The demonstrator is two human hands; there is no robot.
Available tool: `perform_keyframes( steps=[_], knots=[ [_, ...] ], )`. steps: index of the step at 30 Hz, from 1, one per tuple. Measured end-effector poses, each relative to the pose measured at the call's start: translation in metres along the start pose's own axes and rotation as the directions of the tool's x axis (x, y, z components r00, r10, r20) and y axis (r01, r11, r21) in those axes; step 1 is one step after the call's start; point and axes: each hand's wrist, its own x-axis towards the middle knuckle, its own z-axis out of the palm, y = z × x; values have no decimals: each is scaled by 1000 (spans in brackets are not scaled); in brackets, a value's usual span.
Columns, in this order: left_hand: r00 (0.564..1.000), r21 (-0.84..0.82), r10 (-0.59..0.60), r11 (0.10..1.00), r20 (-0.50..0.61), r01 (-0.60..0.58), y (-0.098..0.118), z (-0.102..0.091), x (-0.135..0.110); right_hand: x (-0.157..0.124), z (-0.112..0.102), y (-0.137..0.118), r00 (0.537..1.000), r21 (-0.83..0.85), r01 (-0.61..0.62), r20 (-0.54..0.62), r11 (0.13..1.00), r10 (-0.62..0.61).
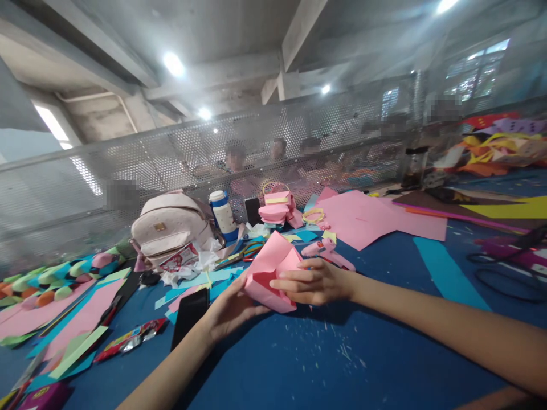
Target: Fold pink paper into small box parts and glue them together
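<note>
One folded pink paper box [265, 291] over the blue bench [384, 356] is clamped by the left hand's [231, 310] fingers; the right hand [317, 283] touches its opening, pinch unclear. Light pressure should prevent crumpling.

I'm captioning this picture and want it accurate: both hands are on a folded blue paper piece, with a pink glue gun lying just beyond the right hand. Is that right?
Not quite: the head view shows that the folded paper piece is pink, not blue. The left hand and right hand are both on it, and the pink glue gun lies just beyond the right hand.
</note>
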Motion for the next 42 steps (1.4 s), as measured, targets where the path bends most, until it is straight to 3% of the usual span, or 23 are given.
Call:
perform_keyframes(
  steps=[3,6,10,16,19,23,26,29,31,32,34,36,39,42],
  knots=[
    [998,-14,18,1000,-63,-19,-7,2,4,0,0,-1,999,10,31,26,999,-31],
    [995,53,92,995,-32,-90,-10,9,8,1,0,-2,995,19,23,93,1000,-25],
    [985,193,168,966,45,-173,-9,21,11,0,1,-2,998,26,33,47,999,-34],
    [978,326,209,926,-24,-190,-7,23,5,0,0,-2,998,10,25,59,1000,-25],
    [987,315,157,939,-42,-136,-6,22,2,2,0,-3,1000,-68,-10,8,998,10],
    [990,153,137,980,-35,-130,-6,20,4,5,1,-5,997,-75,-69,-49,995,65],
    [979,107,197,976,-57,-190,-9,15,8,7,1,-7,989,-51,-141,-51,989,139],
    [956,214,292,936,-28,-279,-16,13,11,9,3,-11,965,-9,-261,-22,965,261],
    [905,443,426,810,7,-385,-20,14,9,12,4,-15,945,39,-326,1,945,326],
    [854,590,519,678,38,-438,-21,15,7,14,5,-18,937,67,-350,14,934,350],
    [720,834,677,303,153,-461,-19,20,2,19,6,-22,915,135,-402,48,905,400],
    [652,915,702,1,287,-404,-12,27,-4,25,4,-24,890,202,-455,110,867,442],
    [652,922,665,-158,365,-355,0,38,-11,35,-3,-22,862,250,-498,242,831,444],
    [716,925,587,-216,378,-312,10,44,-11,49,-13,-13,854,243,-486,336,840,397]
  ],
)
